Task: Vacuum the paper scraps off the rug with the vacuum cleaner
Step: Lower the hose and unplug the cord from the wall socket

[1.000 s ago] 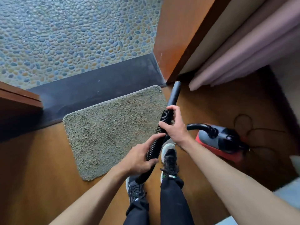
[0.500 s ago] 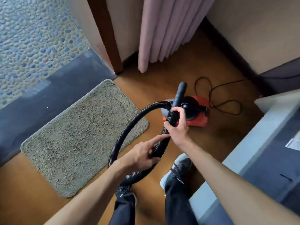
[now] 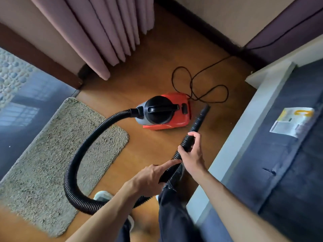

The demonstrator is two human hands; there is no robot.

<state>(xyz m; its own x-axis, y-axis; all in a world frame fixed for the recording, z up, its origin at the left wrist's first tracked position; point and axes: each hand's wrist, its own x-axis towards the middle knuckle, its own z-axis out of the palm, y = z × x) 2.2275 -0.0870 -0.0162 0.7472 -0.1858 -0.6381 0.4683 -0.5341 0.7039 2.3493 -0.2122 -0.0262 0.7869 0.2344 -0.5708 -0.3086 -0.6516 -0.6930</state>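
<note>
Mauve curtain [image 3: 108, 32] hangs in folds, its hem just above the wood floor [image 3: 157, 70]. Left of it are a brown door frame [image 3: 35, 56], a glossy dark sill [image 3: 35, 95] and pebble tiling [image 3: 8, 75]. Dark skirting [image 3: 201, 27] runs under a beige wall [image 3: 227, 13]. At right, a white ledge [image 3: 253, 123] borders dark blue upholstery [image 3: 288, 172] bearing a paper label [image 3: 291, 122].

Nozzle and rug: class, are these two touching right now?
Apart. The head view shows the nozzle over bare floor, with the red vacuum cleaner sitting between it and the rug.
</note>
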